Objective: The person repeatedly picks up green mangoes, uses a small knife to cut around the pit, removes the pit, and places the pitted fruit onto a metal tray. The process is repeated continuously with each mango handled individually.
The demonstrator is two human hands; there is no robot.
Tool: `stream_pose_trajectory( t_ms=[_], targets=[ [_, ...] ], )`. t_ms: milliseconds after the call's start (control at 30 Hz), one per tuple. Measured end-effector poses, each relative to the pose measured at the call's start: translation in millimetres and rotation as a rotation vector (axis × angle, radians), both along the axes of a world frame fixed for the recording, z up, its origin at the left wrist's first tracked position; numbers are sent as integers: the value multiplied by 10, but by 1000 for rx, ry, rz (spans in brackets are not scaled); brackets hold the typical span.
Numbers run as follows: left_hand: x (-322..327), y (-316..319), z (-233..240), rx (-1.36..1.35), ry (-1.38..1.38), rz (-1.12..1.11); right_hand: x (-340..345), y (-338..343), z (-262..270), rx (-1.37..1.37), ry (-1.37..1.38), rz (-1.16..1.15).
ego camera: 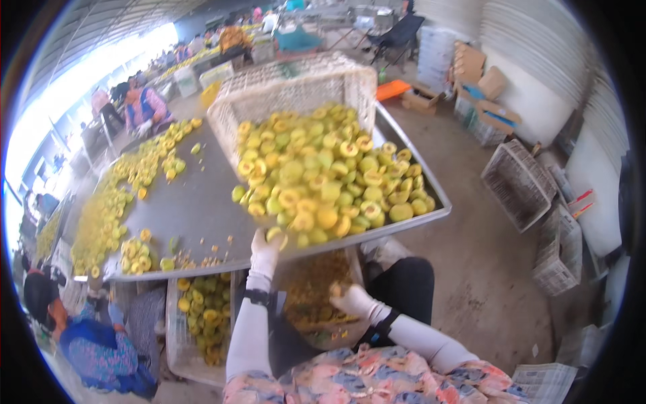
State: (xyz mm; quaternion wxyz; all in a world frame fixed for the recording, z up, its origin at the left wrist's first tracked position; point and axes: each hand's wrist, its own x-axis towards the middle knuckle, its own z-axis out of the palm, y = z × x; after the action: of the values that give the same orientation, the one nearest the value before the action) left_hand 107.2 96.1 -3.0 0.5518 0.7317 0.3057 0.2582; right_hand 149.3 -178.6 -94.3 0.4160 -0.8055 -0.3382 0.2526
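Gloved in white, my left hand (265,252) is at the near rim of the metal table (186,222), its fingers on a halved yellow-green stone fruit (276,238). A large heap of fruit halves (323,177) spills towards me from a white plastic crate (298,83) tipped on its side. Lower down, my right hand (353,301) is over a crate of brownish scraps (315,298) beneath the rim. Something brownish shows at its fingertips; blur hides whether it is a held piece.
More halves (146,161) line the table's left side. Below, a crate of fruit (204,313) stands left of my legs. A co-worker (101,343) sits at lower left; another person (146,108) is across the table. Crates (520,184) and cardboard boxes (497,113) stand at right.
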Motion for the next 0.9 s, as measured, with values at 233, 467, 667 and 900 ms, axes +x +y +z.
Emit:
stream_pose_trajectory(
  t_ms=[233,467,667,900],
  targets=[
    [-741,-838,162,-641,-530,-176,-160,18,787,41,125,-35],
    [-873,-1311,204,-858,-461,-99,-546,71,1091,163,3,82],
    [-838,-1450,133,-1003,-574,-67,-653,65,966,112,-12,52],
    [-793,-1529,182,-915,-520,3,-730,30,964,98,-30,3]
  ],
)
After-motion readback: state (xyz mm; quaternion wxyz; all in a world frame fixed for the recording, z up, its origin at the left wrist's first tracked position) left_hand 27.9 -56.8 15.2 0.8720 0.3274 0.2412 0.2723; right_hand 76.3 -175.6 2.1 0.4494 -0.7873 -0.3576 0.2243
